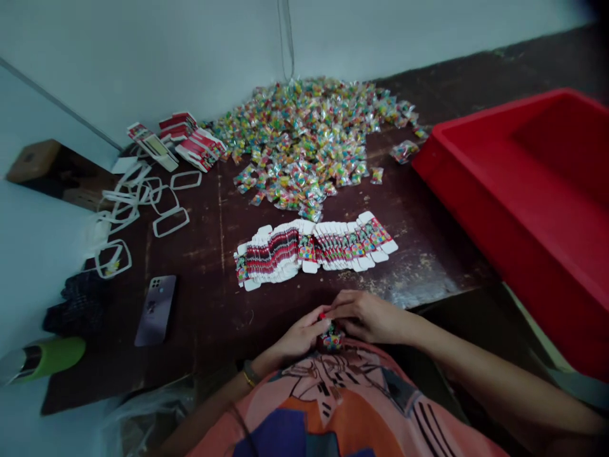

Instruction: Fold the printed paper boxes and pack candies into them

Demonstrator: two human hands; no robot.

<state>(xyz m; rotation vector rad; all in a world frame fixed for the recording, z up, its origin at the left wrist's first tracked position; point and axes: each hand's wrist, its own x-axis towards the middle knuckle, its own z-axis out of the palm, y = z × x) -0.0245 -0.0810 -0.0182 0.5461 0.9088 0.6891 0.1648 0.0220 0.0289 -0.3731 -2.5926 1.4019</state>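
Note:
Close to my body, at the table's front edge, a small printed carton (331, 339) in red, green and other colours is held between both hands. My left hand (304, 333) grips its left side, thumb across the front. Fingers of my right hand (364, 315) bend over its top and right side; what the fingertips pinch there is partly hidden. Just beyond my hands lies an overlapping row of flat cartons (309, 249) with white flaps. Behind that row spreads a big heap of small clear packets (314, 139) with colourful contents.
A large red tray (480, 197) stands at the right. On the left are a phone (156, 311), white bands (171, 222), more carton stacks (202, 149), a brown box (61, 174) and a green-and-clear container (59, 355). A wall closes off the back; a cord hangs there.

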